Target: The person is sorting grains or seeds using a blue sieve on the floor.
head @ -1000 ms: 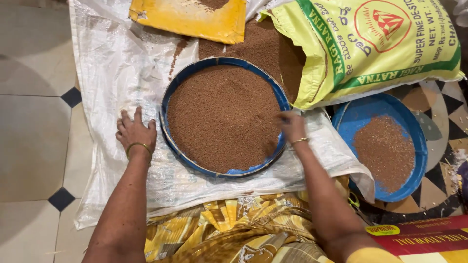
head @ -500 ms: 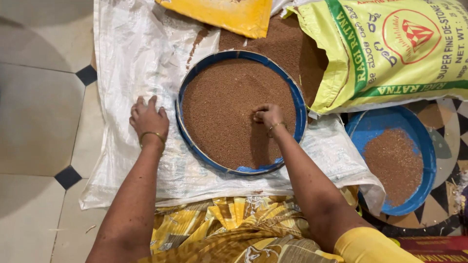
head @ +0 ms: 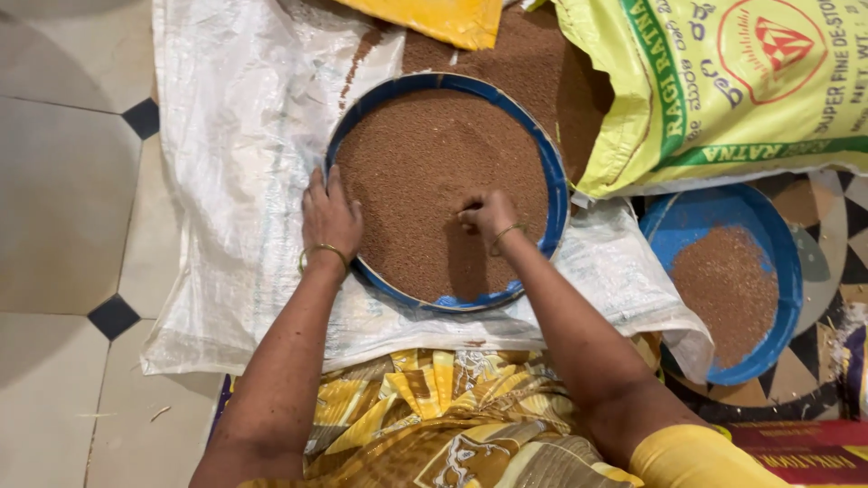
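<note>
On the white woven sheet [head: 244, 181] spread over the tiled floor sits a round blue sieve [head: 445, 190] full of reddish-brown grain [head: 407, 163]. The left hand [head: 329, 217] lies flat at its 9 o'clock rim, fingers open and holding nothing, looks like it's just steadying the thing. The right hand [head: 488, 215] is curled in the grain near center; can't tell if its grip has any pinched. A yellow-green sack [head: 723, 90] lies at 2 o'clock, and a second blue pan [head: 723, 280] at 4 o'clock keeps its grain separate.
</note>
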